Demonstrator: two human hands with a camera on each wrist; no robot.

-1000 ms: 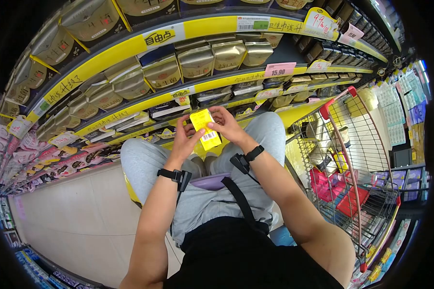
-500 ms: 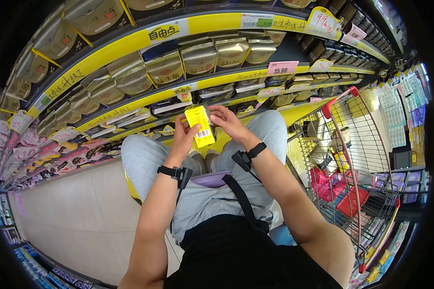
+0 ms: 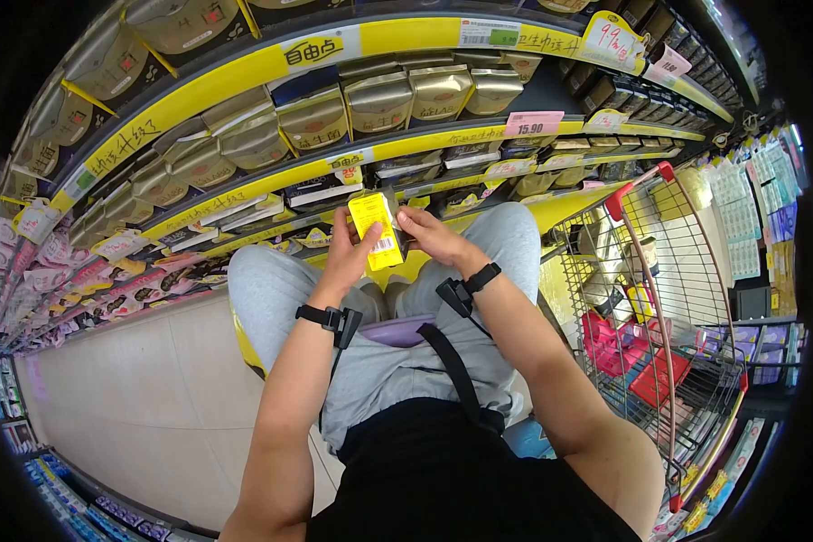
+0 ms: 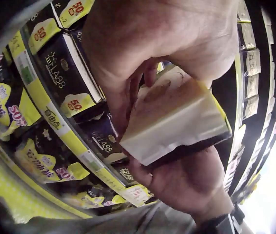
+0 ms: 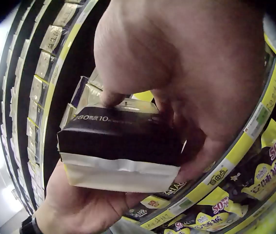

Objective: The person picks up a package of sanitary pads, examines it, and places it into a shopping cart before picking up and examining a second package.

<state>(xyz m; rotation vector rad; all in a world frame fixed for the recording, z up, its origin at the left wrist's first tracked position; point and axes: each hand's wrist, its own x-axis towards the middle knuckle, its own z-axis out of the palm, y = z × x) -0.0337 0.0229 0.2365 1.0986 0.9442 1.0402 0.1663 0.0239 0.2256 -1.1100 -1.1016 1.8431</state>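
Both hands hold a small boxy pack of sanitary pads (image 3: pixel 367 213) above the person's lap, in front of the lower shelves. Its yellow face with a barcode is turned up in the head view. My left hand (image 3: pixel 343 259) grips its left side, thumb across the yellow face. On the other side my right hand (image 3: pixel 438 239) pinches the pack at its edge. In the right wrist view the pack's black printed side (image 5: pixel 121 134) shows above a white folded end. The left wrist view shows the white side (image 4: pixel 177 129) between both hands.
Shelves with yellow edge strips (image 3: pixel 406 45) curve across the front, stocked with gold packs (image 3: pixel 379 104) and dark ones. A pink price tag (image 3: pixel 533 124) hangs there. At the right stands a wire shopping cart (image 3: pixel 686 253) holding pink and red items. Tiled floor (image 3: pixel 144 397) lies left.
The right thumb has left the yellow face and moved to the pack's right edge. The pack has turned slightly, showing more of its dark side. The left hand keeps its hold.
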